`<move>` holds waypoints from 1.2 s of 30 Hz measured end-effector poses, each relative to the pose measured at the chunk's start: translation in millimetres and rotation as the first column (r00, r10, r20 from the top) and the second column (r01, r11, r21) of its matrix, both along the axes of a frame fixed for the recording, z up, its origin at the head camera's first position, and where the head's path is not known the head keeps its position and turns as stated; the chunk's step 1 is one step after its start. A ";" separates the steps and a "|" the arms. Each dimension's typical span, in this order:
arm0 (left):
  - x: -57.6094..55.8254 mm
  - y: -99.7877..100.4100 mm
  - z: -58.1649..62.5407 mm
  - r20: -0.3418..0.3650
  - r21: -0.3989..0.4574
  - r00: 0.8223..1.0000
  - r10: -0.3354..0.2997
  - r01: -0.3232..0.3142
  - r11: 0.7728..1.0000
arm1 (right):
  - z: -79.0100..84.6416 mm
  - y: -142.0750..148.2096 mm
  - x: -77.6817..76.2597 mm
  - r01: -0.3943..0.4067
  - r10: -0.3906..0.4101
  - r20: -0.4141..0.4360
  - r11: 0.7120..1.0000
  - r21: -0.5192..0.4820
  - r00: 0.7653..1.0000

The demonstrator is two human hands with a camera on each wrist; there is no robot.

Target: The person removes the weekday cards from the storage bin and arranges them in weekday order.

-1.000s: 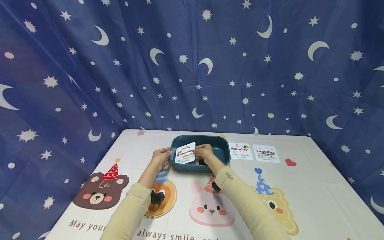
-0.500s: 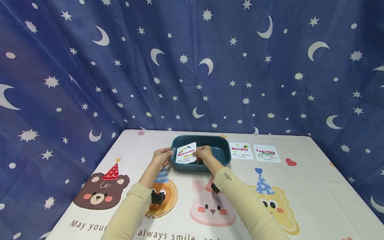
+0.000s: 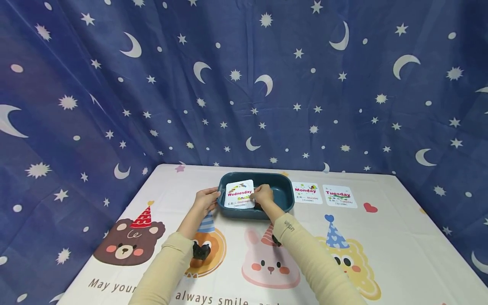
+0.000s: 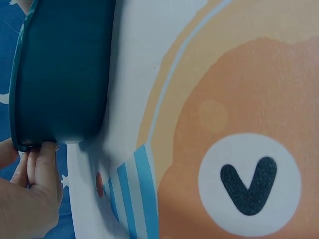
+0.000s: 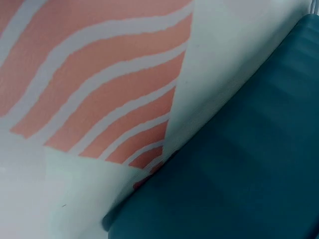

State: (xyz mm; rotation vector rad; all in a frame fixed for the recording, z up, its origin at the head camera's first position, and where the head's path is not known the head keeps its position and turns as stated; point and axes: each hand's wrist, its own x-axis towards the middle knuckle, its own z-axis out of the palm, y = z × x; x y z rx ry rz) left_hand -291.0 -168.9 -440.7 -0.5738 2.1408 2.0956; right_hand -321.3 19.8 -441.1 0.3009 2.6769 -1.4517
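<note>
A dark teal plastic box (image 3: 244,214) with rounded corners stands on the table, its opening facing up. My left hand (image 3: 204,200) grips its left end. The left wrist view shows the thumb and fingers of that hand (image 4: 35,199) pinching the box's rim (image 4: 17,89). My right hand (image 3: 264,195) reaches over the front of the box and pinches the right edge of a white card (image 3: 235,200) printed "Wednesday". The card faces up over the left part of the box. From the right wrist only the box's outer wall (image 5: 224,164) shows; the hand is out of frame.
Right of the box, a "Monday" card (image 3: 306,197) and a "Tuesday" card (image 3: 338,199) lie face up in a row. The white tablecloth (image 3: 404,245) carries printed cartoon animals. A blue curtain (image 3: 244,127) with moons and stars hangs behind the table.
The Wednesday card has turned from a slant to nearly straight and shifted slightly right, still held by the right hand. The left hand stays at the box's left end.
</note>
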 end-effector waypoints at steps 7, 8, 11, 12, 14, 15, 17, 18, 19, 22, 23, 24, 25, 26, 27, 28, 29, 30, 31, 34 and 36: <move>0.3 1.0 0.2 -0.024 0.018 1.000 -0.011 0.012 1.000 | -45.8 8.5 -35.7 -0.154 0.146 -0.071 0.981 -0.122 0.987; 0.3 1.0 0.4 -0.030 0.023 0.999 -0.011 0.011 1.000 | -45.3 8.4 -36.0 -0.160 0.153 -0.063 0.976 -0.146 0.986; 0.1 0.9 1.0 -0.044 0.027 0.999 -0.010 0.011 1.000 | -34.0 4.8 -32.2 -0.125 0.132 0.030 0.977 -0.172 0.991; 0.0 0.8 1.0 -0.047 0.024 0.999 -0.012 0.013 1.000 | -22.1 3.1 -24.7 -0.111 0.123 0.060 0.979 -0.172 0.991; -0.2 0.6 1.1 -0.046 0.018 0.999 -0.015 0.016 1.000 | -12.3 3.1 -17.6 -0.118 0.133 0.061 0.973 -0.200 0.989; -0.1 0.5 1.1 -0.046 0.016 0.999 -0.017 0.017 1.000 | -10.7 3.6 -16.4 -0.127 0.142 0.059 0.969 -0.210 0.988; 0.1 0.4 0.6 -0.043 0.013 0.999 -0.019 0.019 1.000 | -21.7 8.8 -22.2 -0.187 0.194 0.001 0.943 -0.274 0.981; 0.6 0.5 0.4 -0.042 0.013 0.999 -0.019 0.020 1.000 | -22.3 10.2 -21.8 -0.197 0.204 -0.007 0.935 -0.293 0.979; 1.1 0.5 0.0 -0.044 0.015 0.999 -0.022 0.023 1.000 | -23.7 11.9 -21.7 -0.207 0.214 -0.014 0.928 -0.310 0.977; 2.4 0.2 -1.7 -0.037 0.012 0.999 -0.025 0.025 1.000 | -15.8 15.2 -9.8 -0.213 0.219 -0.026 0.906 -0.366 0.975; 3.1 0.0 -2.5 -0.033 0.008 0.999 -0.027 0.027 1.000 | -2.7 14.2 1.3 -0.179 0.198 0.013 0.912 -0.369 0.980; 3.6 -0.1 -3.1 -0.029 0.005 0.999 -0.028 0.028 1.000 | 3.9 14.6 9.1 -0.178 0.197 0.012 0.909 -0.376 0.980; 4.0 -0.2 -3.7 -0.028 0.004 0.999 -0.032 0.032 0.999 | 7.7 15.8 13.1 -0.177 0.197 0.013 0.905 -0.387 0.980; 4.1 -0.3 -4.1 -0.023 0.002 0.999 -0.030 0.030 1.000 | 12.1 17.0 16.8 -0.172 0.197 0.021 0.901 -0.398 0.980; 3.9 -0.2 -4.7 -0.022 0.003 0.999 -0.028 0.028 1.000 | 13.7 18.9 17.9 -0.176 0.202 0.020 0.894 -0.411 0.979; 3.6 -0.3 -5.1 -0.021 0.000 0.999 -0.029 0.029 1.000 | 14.9 20.9 18.3 -0.181 0.207 0.018 0.890 -0.419 0.978; 3.2 -0.3 -5.2 -0.023 0.005 0.999 -0.030 0.030 1.000 | 16.0 22.3 17.6 -0.174 0.203 0.026 0.891 -0.419 0.979; 3.0 -0.3 -4.7 -0.026 0.008 0.999 -0.030 0.031 0.999 | 16.5 23.3 16.3 -0.173 0.203 0.029 0.893 -0.416 0.979; 2.8 -0.2 -3.9 -0.029 0.009 0.999 -0.030 0.030 0.999 | 14.9 24.6 12.7 -0.167 0.199 0.034 0.893 -0.417 0.979; 1.8 -0.4 -0.7 -0.021 0.003 0.999 -0.027 0.027 1.000 | 16.8 27.3 10.2 -0.168 0.197 0.027 0.893 -0.419 0.980; 1.3 0.2 1.8 -0.018 0.007 0.999 -0.028 0.028 1.000 | 19.0 29.0 9.6 -0.165 0.194 0.027 0.893 -0.418 0.981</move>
